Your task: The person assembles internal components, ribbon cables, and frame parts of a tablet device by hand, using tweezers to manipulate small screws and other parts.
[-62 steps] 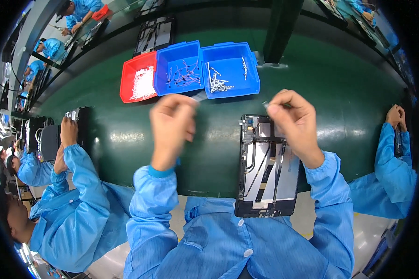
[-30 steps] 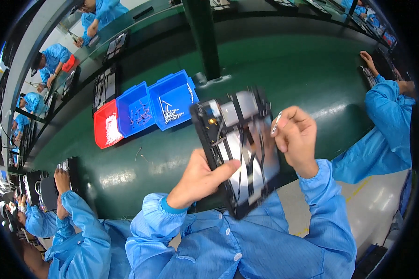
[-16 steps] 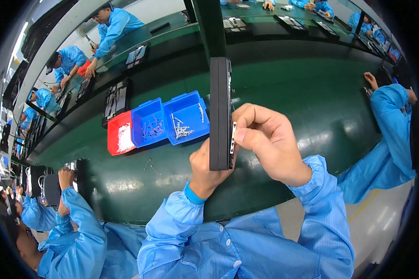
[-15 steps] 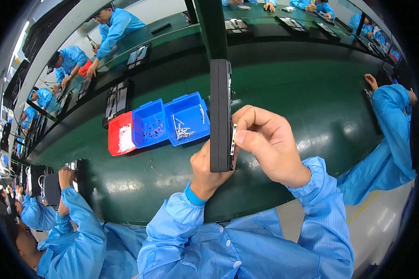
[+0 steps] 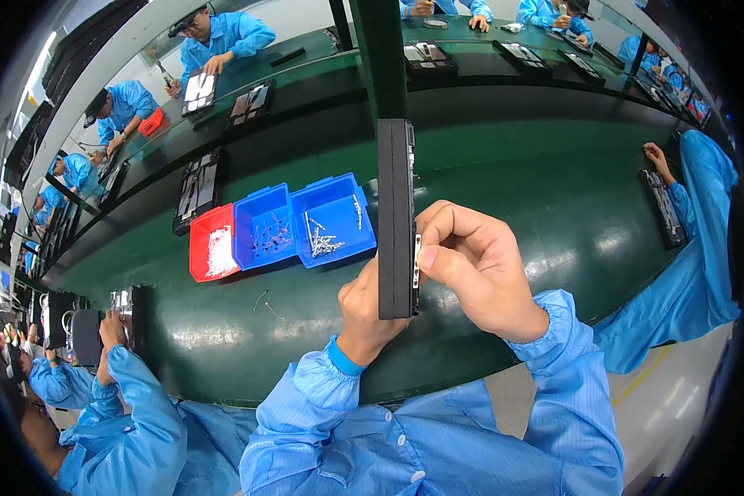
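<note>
1. Black device (image 5: 394, 219): upright and edge-on above the bench (image 5: 587, 219). One second earlier its inner face, with dark bands over a pale panel, was turned toward the viewer.
2. Pale strip (image 5: 417, 262): along the right-facing side of the black device, lower half. Half a second earlier it slanted outward; now it lies nearly parallel to that side.
3. Right hand (image 5: 481, 271): just right of the black device; its grip is together, thumb and finger clamped on the pale strip.
4. Left hand (image 5: 364, 306): at the lower left of the black device, its grip clamped on it; the fingertips are hidden behind.
5. Right blue bin (image 5: 326, 197): nearest bin left of the black device; holds silvery strips, mostly heaped, some along the right wall.
6. Middle blue bin (image 5: 258, 203): farther left; holds thin dark and purplish wires.
7. Red bin (image 5: 197, 255): farthest left of the three; holds many small white pieces.
8. Loose wires (image 5: 268, 307): on the bench, left of the black device.
</note>
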